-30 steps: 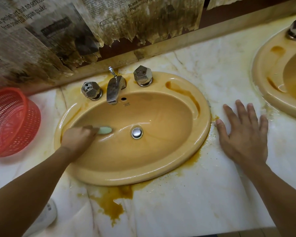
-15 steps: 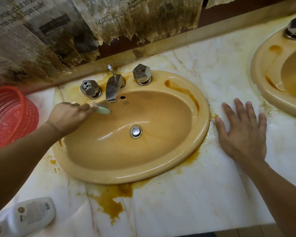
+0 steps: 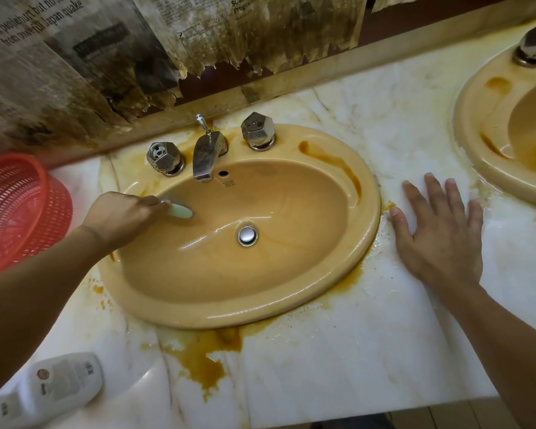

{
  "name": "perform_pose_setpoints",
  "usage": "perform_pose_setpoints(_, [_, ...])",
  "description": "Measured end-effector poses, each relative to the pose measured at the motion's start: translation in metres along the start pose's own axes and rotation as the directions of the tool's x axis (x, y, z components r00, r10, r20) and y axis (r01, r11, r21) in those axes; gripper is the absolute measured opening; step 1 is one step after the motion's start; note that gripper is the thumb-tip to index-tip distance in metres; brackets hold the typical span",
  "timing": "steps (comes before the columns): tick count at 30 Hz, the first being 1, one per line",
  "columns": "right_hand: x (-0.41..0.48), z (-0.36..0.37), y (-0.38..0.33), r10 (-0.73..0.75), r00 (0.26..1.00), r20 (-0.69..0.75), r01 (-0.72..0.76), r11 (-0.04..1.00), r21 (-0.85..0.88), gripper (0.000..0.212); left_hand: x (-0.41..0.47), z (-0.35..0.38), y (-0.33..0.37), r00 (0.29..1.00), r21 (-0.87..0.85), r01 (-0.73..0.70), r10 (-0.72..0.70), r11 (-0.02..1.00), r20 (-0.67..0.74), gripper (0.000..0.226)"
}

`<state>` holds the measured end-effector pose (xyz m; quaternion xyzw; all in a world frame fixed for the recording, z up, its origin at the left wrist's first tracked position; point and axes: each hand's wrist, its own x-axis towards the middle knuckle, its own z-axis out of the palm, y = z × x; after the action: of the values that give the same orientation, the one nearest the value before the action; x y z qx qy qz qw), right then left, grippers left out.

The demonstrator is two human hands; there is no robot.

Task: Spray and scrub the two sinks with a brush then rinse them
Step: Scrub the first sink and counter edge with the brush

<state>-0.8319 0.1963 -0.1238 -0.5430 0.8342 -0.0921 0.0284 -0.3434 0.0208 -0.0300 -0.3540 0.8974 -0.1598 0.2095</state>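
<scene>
Green brush — left hand, sink

We grip a pale green brush in our left hand, its head against the upper left wall of the near sink, below the left tap handle. Our right hand lies flat on the marble counter, fingers spread, between that sink and the second sink at the right edge. Orange-brown stains ring the near sink's rim. A red basket stands at far left, a white bottle lies on its side at front left, and stained newspaper hangs behind.
</scene>
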Motion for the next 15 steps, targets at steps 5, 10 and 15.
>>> perform_pose_setpoints(5, [0.0, 0.0, -0.001, -0.002, 1.0, -0.002, 0.002, 1.0, -0.009, 0.065, -0.005, 0.001, -0.003, 0.945, -0.281, 0.186, -0.25, 0.942, -0.212, 0.033])
perform_pose_setpoints(10, [0.0, 0.001, 0.0, -0.001, 1.0, -0.002, 0.001, 1.0, 0.0, 0.064, 0.004, -0.005, -0.013, 0.946, -0.302, 0.186, -0.253, 0.935, -0.201, 0.033])
perform_pose_setpoints(15, [0.0, 0.001, 0.0, -0.001, 1.0, -0.004, 0.001, 1.0, -0.008, 0.063, 0.011, -0.008, -0.002, 0.975, -0.256, 0.024, -0.079, 0.966, -0.207, 0.007])
